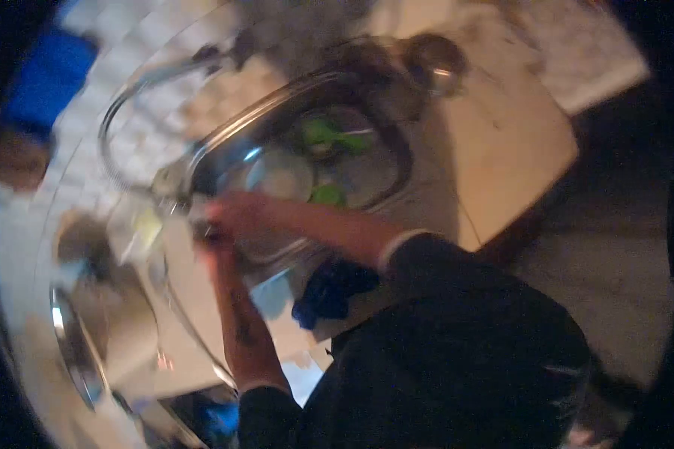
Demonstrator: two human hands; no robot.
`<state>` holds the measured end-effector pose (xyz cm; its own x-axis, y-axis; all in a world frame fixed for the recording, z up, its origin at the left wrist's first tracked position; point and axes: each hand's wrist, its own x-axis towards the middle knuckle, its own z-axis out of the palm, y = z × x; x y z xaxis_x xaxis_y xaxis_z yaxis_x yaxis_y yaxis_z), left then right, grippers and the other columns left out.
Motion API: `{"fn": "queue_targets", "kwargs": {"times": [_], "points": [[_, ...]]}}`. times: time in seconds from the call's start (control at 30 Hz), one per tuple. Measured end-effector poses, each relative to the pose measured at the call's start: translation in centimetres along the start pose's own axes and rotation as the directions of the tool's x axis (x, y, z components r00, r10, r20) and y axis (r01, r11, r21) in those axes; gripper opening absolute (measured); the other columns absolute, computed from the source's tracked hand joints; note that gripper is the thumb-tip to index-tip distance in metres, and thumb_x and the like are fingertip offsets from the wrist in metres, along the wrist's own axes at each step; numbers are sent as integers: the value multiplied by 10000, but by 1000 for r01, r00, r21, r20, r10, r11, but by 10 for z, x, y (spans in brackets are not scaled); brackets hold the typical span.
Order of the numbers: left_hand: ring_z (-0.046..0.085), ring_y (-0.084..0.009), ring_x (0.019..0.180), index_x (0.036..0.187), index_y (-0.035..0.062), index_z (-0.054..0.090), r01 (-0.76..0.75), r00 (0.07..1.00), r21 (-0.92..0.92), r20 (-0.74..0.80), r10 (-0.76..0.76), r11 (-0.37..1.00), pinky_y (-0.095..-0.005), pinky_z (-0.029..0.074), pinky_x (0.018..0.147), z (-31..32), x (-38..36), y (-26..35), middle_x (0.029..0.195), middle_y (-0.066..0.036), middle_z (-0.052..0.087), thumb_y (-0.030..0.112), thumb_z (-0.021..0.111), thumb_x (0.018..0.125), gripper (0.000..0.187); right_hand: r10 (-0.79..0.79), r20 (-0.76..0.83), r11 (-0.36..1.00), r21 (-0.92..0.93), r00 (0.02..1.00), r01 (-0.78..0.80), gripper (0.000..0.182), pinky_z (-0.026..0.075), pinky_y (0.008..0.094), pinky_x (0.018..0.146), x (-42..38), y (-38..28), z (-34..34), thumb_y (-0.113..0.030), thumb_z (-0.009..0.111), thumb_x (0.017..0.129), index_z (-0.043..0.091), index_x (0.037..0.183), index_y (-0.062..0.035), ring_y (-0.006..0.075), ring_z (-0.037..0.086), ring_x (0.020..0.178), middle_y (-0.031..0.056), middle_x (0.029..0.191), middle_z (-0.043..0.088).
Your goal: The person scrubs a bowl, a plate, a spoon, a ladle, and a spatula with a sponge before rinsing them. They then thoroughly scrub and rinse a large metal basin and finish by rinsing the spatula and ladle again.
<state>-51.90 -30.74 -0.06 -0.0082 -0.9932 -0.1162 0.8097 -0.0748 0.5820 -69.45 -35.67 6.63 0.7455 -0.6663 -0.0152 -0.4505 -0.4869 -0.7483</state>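
My left hand (216,243) and my right hand (236,213) meet at the left end of the metal sink (251,112), close to the base of the tap (174,203). Motion smears the fingers of both hands. A small dark spot shows between them, but I cannot make out what it is. Inside the sink lie a pale round dish (281,178), a bright green thing (333,136) and a smaller green piece (326,196). The tap's curved hose (106,127) arches over the tiled wall side.
A dark blue cloth (337,292) lies at the counter's front edge. A round metal pot (436,63) stands on the beige worktop (509,142) beyond the sink. To the left are a clear bag-like item (136,228) and a shiny round rim (71,348).
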Motion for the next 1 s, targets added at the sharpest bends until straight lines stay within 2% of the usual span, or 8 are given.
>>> {"fn": "queue_targets", "kwargs": {"times": [0.23, 0.37, 0.47, 0.53, 0.63, 0.77, 0.93, 1.0], "points": [[584, -299, 1021, 1161, 50, 557, -19, 994, 516, -84, 72, 857, -452, 464, 878, 1, 19, 50, 1103, -127, 609, 427, 297, 975, 494, -398, -286, 913, -33, 872, 406, 630, 433, 448, 910, 52, 4, 34, -344, 705, 720, 458, 1252, -113, 360, 537, 1052, 183, 1080, 556], [588, -289, 997, 1204, 0, 514, -209, 948, 863, 294, 120, -459, -425, 479, 860, -134, 126, 25, 1074, -156, 604, 353, 428, 960, 438, 70, -291, 943, 332, 954, 32, 481, 482, 428, 687, 62, 21, 49, -401, 577, 834, 481, 1205, -109, 308, 592, 820, 135, 944, 599], [594, -238, 970, 1186, 47, 537, -23, 967, 715, 193, -165, 699, -318, 493, 807, -34, 88, 23, 1070, -78, 609, 293, 569, 915, 367, 275, -40, 533, 838, 961, -118, 442, 479, 398, 511, 83, 67, 77, -467, 445, 906, 545, 1122, -95, 235, 579, 605, 73, 866, 603], [585, -248, 974, 1197, 35, 521, -439, 898, 876, 424, 117, 198, -340, 493, 812, -36, 95, 9, 1084, -83, 596, 313, 612, 882, 430, 315, 28, 254, 961, 949, -113, 541, 467, 378, 514, 49, 43, 51, -557, 436, 890, 571, 1103, -78, 172, 537, 565, 39, 795, 569], [602, -260, 951, 1195, 23, 519, -71, 997, 626, 47, 53, 777, -403, 499, 808, -9, 97, 1, 1058, -107, 611, 220, 630, 856, 407, 397, -110, 151, 987, 911, 54, 580, 476, 381, 531, 31, -8, 32, -602, 466, 871, 622, 1027, -65, 156, 533, 566, 36, 812, 581], [590, -238, 995, 1176, 50, 538, -25, 970, 415, 229, -78, 909, -387, 500, 814, 30, 48, 25, 1090, -99, 609, 308, 589, 872, 402, 301, -486, 935, 318, 820, -155, 570, 501, 385, 634, 30, 7, 33, -544, 676, 740, 615, 999, -39, 219, 599, 715, 101, 899, 624], [572, -205, 828, 1067, 77, 559, -207, 978, 978, 207, 28, -2, -313, 485, 716, -58, 80, 12, 934, -52, 589, 312, 516, 920, 280, -54, -639, 993, 44, 767, 106, 733, 480, 378, 832, -24, -1, 1, -421, 845, 572, 575, 1111, -4, 278, 591, 1005, 164, 1100, 599], [539, -203, 748, 990, 83, 558, 81, 966, 684, 127, -227, 725, -300, 467, 669, -53, 59, -8, 857, -39, 560, 278, 492, 942, 212, 135, -531, 978, 209, 836, -25, 752, 455, 391, 894, -84, -18, -39, -410, 848, 586, 548, 1153, -18, 295, 551, 1069, 140, 1165, 553]]}}
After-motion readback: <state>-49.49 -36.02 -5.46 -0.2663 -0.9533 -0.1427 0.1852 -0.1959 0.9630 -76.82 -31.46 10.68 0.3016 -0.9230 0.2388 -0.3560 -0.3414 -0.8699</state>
